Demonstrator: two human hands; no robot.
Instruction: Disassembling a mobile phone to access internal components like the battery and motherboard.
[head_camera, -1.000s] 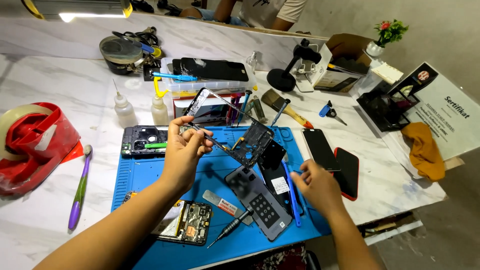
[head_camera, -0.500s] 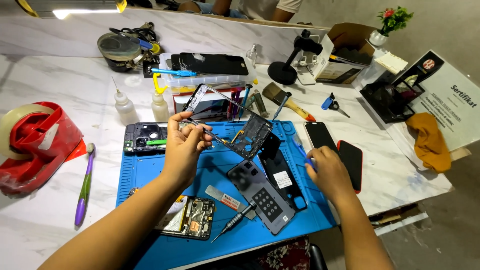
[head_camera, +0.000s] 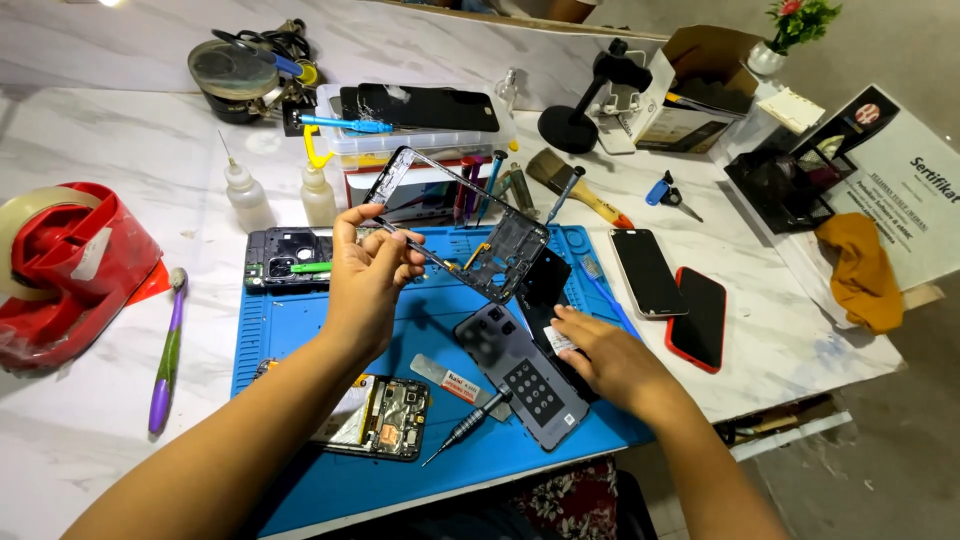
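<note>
Above the blue work mat on the marble bench, the left hand held a bare phone frame pinched by one long edge between thumb and fingertips, tilted and lifted clear of the mat, its far end hanging over a clear plastic parts box and a row of upright screwdrivers. The right hand lay flat with fingers spread and nothing gripped, resting on a dark panel just beside the grey back cover on the mat. The grip on the frame looked thin: a narrow rail held at one side only, so the frame could likely twist or slip, and a drop would probably land it on the grey cover or on the opened phone with its exposed board near the mat's front edge. A swing of the far end could also knock the screwdrivers over. A small precision driver lay loose beside the opened phone, close to the right forearm's path, and a careless sweep might roll it off the bench. Two finished-looking phones, one black and one in a red case, sat near the bench's right edge, within reach of an elbow. The squeeze bottles behind the mat stood upright, well apart from both hands.
</note>
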